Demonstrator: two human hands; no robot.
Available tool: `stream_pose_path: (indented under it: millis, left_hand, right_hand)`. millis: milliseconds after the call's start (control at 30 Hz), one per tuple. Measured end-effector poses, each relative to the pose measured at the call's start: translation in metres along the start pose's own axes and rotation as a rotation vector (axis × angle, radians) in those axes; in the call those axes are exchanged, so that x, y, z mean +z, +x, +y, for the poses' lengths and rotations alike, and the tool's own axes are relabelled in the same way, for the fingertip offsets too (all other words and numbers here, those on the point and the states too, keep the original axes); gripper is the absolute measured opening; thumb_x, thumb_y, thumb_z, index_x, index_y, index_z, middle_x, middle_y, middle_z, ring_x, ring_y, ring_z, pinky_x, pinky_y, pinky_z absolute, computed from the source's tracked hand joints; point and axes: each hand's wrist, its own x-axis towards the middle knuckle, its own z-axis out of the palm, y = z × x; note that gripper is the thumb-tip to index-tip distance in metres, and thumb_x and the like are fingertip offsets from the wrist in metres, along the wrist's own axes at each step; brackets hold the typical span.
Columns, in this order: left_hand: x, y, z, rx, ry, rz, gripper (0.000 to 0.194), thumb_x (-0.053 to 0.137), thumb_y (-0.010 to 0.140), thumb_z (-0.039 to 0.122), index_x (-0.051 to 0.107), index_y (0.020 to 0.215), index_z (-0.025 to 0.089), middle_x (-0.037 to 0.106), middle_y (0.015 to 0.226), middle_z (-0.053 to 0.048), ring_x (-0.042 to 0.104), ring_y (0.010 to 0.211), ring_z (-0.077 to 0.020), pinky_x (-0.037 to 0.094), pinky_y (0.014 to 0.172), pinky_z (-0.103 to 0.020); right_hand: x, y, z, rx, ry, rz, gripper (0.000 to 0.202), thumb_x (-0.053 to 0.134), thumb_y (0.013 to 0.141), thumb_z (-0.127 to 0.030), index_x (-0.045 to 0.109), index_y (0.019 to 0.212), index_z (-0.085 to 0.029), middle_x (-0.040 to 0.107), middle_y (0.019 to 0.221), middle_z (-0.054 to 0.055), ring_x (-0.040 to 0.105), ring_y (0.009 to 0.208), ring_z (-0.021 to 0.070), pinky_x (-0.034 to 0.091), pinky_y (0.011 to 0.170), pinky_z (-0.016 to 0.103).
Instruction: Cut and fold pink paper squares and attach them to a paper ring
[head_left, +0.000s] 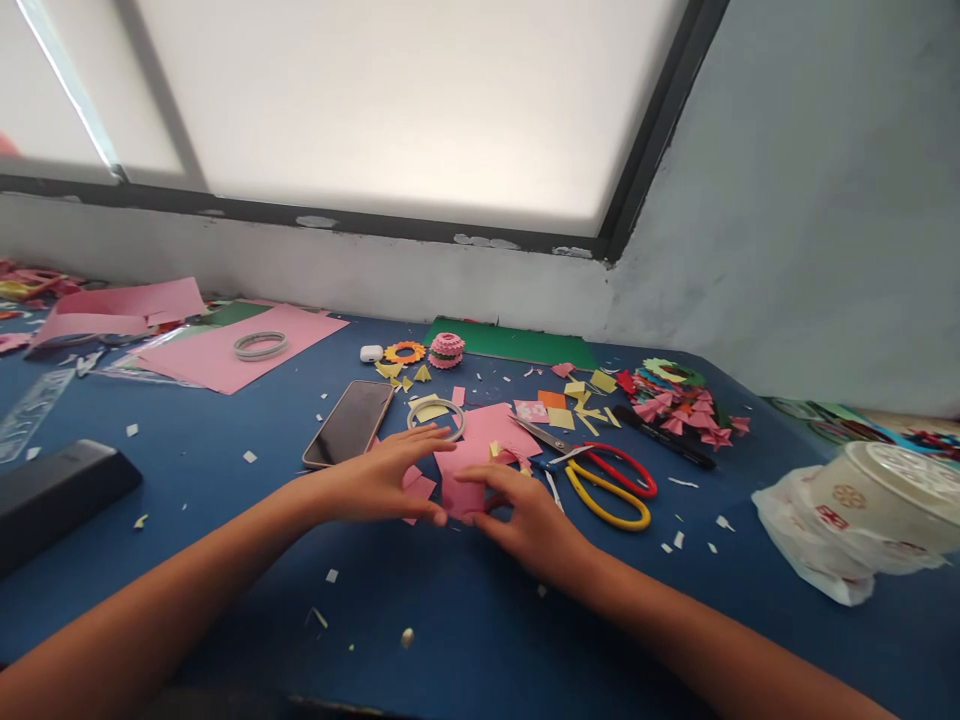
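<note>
In the head view, my right hand [529, 520] pinches a small piece of pink paper [459, 497] between thumb and fingers. Just left of that piece is my left hand [390, 475], its thumb and fingers spread, holding nothing that shows. Behind both hands lies a larger pink paper sheet [484, 432]. A roll of tape [414, 412] rests beyond my left fingers. Scissors with red and yellow handles [611, 490] lie to the right of my right hand. More pink paper [417, 485] shows partly under my left hand.
A phone [351, 425] lies left of the tape. Rightward are a black pen [664, 438], folded pink paper pieces [694, 415] and a bagged paper bowl [847, 510]. A dark box-like object [64, 495] sits at left. Paper scraps dot the blue table [247, 630].
</note>
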Motion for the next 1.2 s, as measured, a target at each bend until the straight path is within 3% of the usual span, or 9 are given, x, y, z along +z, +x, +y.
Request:
stream_pose_path:
  millis: [67, 133, 233, 400, 567, 733, 867, 1033, 1200]
  left_hand:
    - [0.005, 0.003, 0.006, 0.035, -0.086, 0.056, 0.048, 0.065, 0.074, 0.042, 0.056, 0.116, 0.022, 0.05, 0.13, -0.007, 0.042, 0.121, -0.025, 0.031, 0.101, -0.038]
    - [0.011, 0.006, 0.012, 0.037, -0.163, 0.077, 0.026, 0.057, 0.081, 0.038, 0.065, 0.093, 0.017, 0.066, 0.098, -0.005, 0.057, 0.093, -0.02, 0.042, 0.083, -0.031]
    - [0.019, 0.011, 0.017, -0.015, -0.222, 0.04, 0.025, 0.055, 0.081, 0.034, 0.067, 0.076, 0.013, 0.063, 0.067, 0.0, 0.054, 0.064, -0.0135, 0.039, 0.059, -0.022]
    - [0.035, 0.014, 0.017, -0.002, -0.179, 0.014, 0.022, 0.057, 0.08, 0.032, 0.068, 0.077, 0.014, 0.059, 0.06, 0.002, 0.048, 0.057, -0.0108, 0.032, 0.051, -0.019]
    - [0.044, 0.017, 0.015, 0.038, -0.087, 0.069, 0.01, 0.058, 0.076, 0.02, 0.068, 0.078, 0.016, 0.063, 0.065, 0.001, 0.052, 0.059, -0.0114, 0.035, 0.054, -0.019]
    - [0.042, 0.015, 0.015, 0.182, -0.009, 0.072, 0.013, 0.057, 0.077, 0.015, 0.068, 0.083, 0.018, 0.064, 0.074, -0.001, 0.054, 0.066, -0.0126, 0.038, 0.061, -0.021]
    - [0.045, 0.016, 0.02, 0.072, -0.188, 0.101, 0.011, 0.057, 0.078, 0.024, 0.065, 0.079, 0.016, 0.06, 0.066, 0.001, 0.051, 0.059, -0.0115, 0.036, 0.055, -0.021]
    - [0.049, 0.02, 0.022, -0.096, -0.597, 0.077, 0.017, 0.058, 0.077, 0.029, 0.058, 0.072, 0.013, 0.055, 0.061, 0.002, 0.049, 0.056, -0.0103, 0.035, 0.051, -0.019]
    - [0.048, 0.017, 0.019, -0.057, -0.261, 0.101, 0.01, 0.058, 0.077, 0.024, 0.062, 0.076, 0.015, 0.055, 0.062, 0.002, 0.048, 0.057, -0.0109, 0.035, 0.052, -0.02]
  right_hand:
    - [-0.004, 0.0, -0.003, 0.046, 0.104, 0.023, 0.044, 0.062, 0.072, -0.01, 0.055, 0.114, -0.02, 0.061, 0.111, 0.007, 0.061, 0.091, 0.0163, 0.053, 0.077, 0.031]
    - [-0.008, -0.001, -0.007, 0.118, 0.198, 0.02, 0.051, 0.064, 0.071, -0.014, 0.05, 0.119, -0.021, 0.06, 0.109, 0.007, 0.063, 0.084, 0.0149, 0.054, 0.076, 0.031]
    - [-0.012, -0.002, -0.011, 0.184, 0.216, 0.0, 0.04, 0.063, 0.074, -0.021, 0.054, 0.113, -0.02, 0.063, 0.098, 0.005, 0.064, 0.079, 0.0152, 0.054, 0.073, 0.03]
    - [-0.017, -0.002, -0.01, 0.187, 0.078, -0.102, 0.008, 0.06, 0.077, -0.022, 0.065, 0.081, -0.017, 0.069, 0.079, 0.003, 0.064, 0.074, 0.0162, 0.052, 0.07, 0.029]
    - [-0.023, -0.011, 0.003, 0.141, -0.135, -0.071, 0.018, 0.056, 0.078, -0.015, 0.066, 0.092, -0.02, 0.069, 0.076, 0.001, 0.063, 0.068, 0.0144, 0.05, 0.064, 0.026]
    - [-0.026, -0.018, 0.01, -0.009, -0.286, -0.049, 0.02, 0.052, 0.08, -0.011, 0.067, 0.088, -0.022, 0.069, 0.084, 0.001, 0.062, 0.075, 0.0144, 0.048, 0.068, 0.026]
    - [-0.024, -0.014, 0.006, -0.111, -0.299, -0.069, 0.019, 0.051, 0.082, -0.011, 0.066, 0.089, -0.021, 0.068, 0.083, 0.002, 0.062, 0.077, 0.0146, 0.048, 0.071, 0.026]
    - [-0.025, -0.009, 0.005, 0.002, -0.251, 0.036, 0.026, 0.061, 0.077, -0.015, 0.063, 0.103, -0.018, 0.069, 0.082, 0.003, 0.064, 0.072, 0.0153, 0.05, 0.069, 0.027]
    - [-0.023, -0.013, 0.013, -0.047, -0.269, -0.055, 0.019, 0.056, 0.078, -0.006, 0.065, 0.088, -0.019, 0.068, 0.082, 0.001, 0.062, 0.075, 0.0142, 0.049, 0.069, 0.025]
